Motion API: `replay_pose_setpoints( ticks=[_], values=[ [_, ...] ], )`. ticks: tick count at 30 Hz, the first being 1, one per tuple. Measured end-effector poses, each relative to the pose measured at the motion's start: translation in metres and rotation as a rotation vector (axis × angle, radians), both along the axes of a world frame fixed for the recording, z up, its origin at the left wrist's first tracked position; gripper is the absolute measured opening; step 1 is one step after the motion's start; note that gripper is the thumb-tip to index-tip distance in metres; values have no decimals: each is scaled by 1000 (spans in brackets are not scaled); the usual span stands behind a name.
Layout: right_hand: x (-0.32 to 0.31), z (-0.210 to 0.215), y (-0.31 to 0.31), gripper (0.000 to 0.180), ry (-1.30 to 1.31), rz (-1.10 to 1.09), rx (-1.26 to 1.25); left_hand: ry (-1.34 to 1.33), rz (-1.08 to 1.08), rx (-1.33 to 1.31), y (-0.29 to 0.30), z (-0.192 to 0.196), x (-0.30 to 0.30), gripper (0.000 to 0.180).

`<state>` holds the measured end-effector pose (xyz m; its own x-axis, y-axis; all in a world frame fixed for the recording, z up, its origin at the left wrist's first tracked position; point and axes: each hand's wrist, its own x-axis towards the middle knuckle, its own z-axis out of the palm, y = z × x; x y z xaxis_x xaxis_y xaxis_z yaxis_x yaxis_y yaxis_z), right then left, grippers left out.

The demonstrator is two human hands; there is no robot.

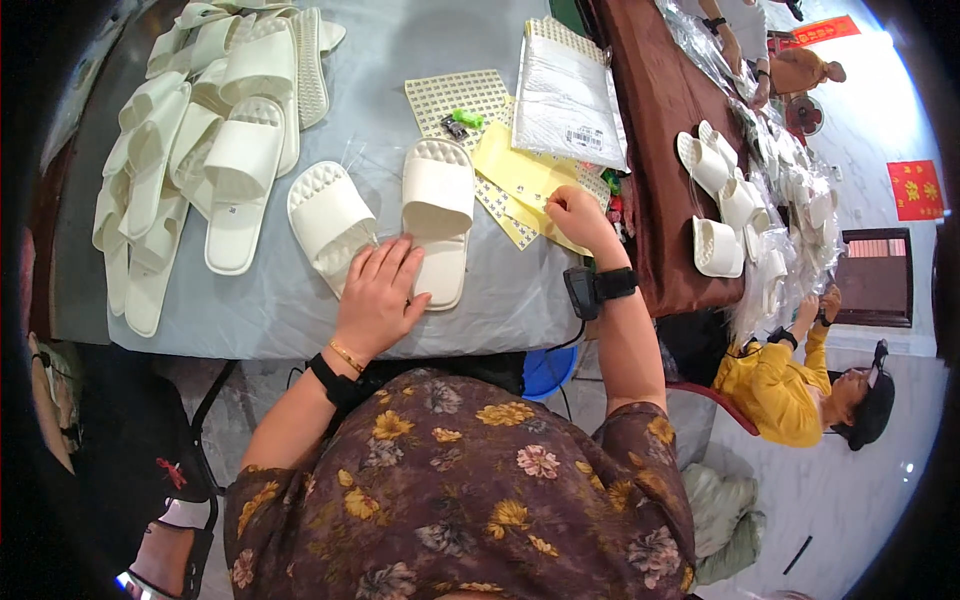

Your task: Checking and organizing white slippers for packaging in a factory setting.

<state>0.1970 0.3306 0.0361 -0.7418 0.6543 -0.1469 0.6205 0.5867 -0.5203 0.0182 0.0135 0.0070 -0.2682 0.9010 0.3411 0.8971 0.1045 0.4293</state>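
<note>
Two cream slippers lie side by side on the grey-covered table in front of me: the left slipper (330, 208) is tilted outward, the right slipper (438, 200) is nearly straight. My left hand (382, 290) rests across their heel ends, fingers stretched out. Over the right edge of a yellow sheet (515, 165) my right hand (582, 218) is closed in a pinch; whatever lies between its fingertips is hidden. Sheets of small printed stickers (450, 92) lie beneath and beyond the yellow one. A small bright green object (467, 118) sits on them beside a dark one.
A pile of cream slippers (240, 150) covers the table's left side. Beyond the yellow sheet lies a white padded envelope (570, 95). On a brown-covered table to the right are more slippers (715, 245); a person in yellow (775, 390) works there. A blue bin (550, 370) stands below.
</note>
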Motion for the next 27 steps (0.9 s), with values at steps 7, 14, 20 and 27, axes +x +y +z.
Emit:
replay_pose_setpoints(
  ticks=[7,14,20,27],
  values=[
    [-1,-20,1,22,-51,-17,199,8,-3,-12,1,1,1,57],
    [-5,-7,-12,24,-94,-167,238,12,-3,-8,0,0,-1,56],
    [-22,-8,-12,16,66,-179,294,9,-8,-5,0,2,-1,56],
    [-38,-21,-14,15,65,-69,302,-2,-2,-8,0,0,-1,56]
  ],
)
